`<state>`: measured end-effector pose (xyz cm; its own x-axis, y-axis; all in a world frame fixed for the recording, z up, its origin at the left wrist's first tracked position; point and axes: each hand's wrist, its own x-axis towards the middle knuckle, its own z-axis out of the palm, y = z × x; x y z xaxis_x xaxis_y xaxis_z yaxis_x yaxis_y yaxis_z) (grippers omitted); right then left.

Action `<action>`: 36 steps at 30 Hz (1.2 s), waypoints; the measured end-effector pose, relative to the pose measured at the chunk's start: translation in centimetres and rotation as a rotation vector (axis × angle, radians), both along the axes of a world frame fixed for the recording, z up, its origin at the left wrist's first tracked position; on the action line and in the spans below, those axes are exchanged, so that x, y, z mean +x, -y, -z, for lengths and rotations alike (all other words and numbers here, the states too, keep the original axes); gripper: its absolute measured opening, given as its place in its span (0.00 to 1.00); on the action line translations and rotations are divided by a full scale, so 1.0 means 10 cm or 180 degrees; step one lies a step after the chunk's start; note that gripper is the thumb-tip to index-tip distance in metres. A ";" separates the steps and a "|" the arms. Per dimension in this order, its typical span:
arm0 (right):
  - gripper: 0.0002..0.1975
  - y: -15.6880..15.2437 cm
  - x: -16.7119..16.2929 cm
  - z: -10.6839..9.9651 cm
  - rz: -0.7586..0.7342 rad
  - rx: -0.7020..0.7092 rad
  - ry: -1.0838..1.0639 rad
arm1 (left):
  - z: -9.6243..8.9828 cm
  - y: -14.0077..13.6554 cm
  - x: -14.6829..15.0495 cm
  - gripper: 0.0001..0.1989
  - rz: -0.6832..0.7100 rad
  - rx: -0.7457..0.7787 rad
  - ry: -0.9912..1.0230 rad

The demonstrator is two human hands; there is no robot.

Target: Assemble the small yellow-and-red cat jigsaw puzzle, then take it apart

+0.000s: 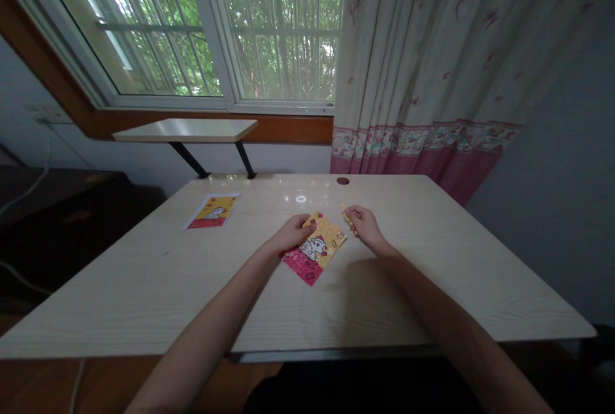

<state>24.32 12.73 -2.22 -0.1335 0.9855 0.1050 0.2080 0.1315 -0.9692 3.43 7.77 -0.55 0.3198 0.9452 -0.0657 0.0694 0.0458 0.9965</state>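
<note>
A small jigsaw puzzle (pixel 321 248), yellow above and pink-red below with a white cartoon animal, is tilted over the middle of the table. My left hand (pixel 292 234) grips its upper left edge, thumb on top. Just right of the puzzle and apart from it, my right hand (pixel 364 223) is closed on a narrow strip of puzzle pieces (pixel 348 219), yellow with some red. The fingers partly hide this strip. Farther left lies a flat printed picture (pixel 214 211) with the same yellow and red design and a white border.
The pale wooden table (pixel 192 292) has a round dark cable hole (pixel 343 181) near its back edge. A raised shelf (pixel 187 129) on black legs stands at the back left. Behind are a barred window (pixel 283 29) and a long patterned curtain (pixel 423 68).
</note>
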 end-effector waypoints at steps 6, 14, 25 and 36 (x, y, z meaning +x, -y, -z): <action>0.17 0.05 -0.01 -0.03 -0.0368 0.0008 0.0082 | 0.04 -0.02 -0.02 0.17 -0.0265 0.0470 -0.0437; 0.16 0.09 -0.03 -0.06 -0.0559 0.0072 0.0296 | 0.00 -0.04 -0.04 0.18 -0.1001 0.1165 -0.1659; 0.18 0.21 -0.17 -0.06 -0.0863 0.0270 0.0262 | -0.09 0.03 0.18 0.14 -0.0825 0.0887 -0.0394; 0.20 0.21 -0.18 -0.13 -0.0858 0.0074 -0.0058 | -0.13 0.10 0.23 0.17 -0.0620 0.0041 0.0626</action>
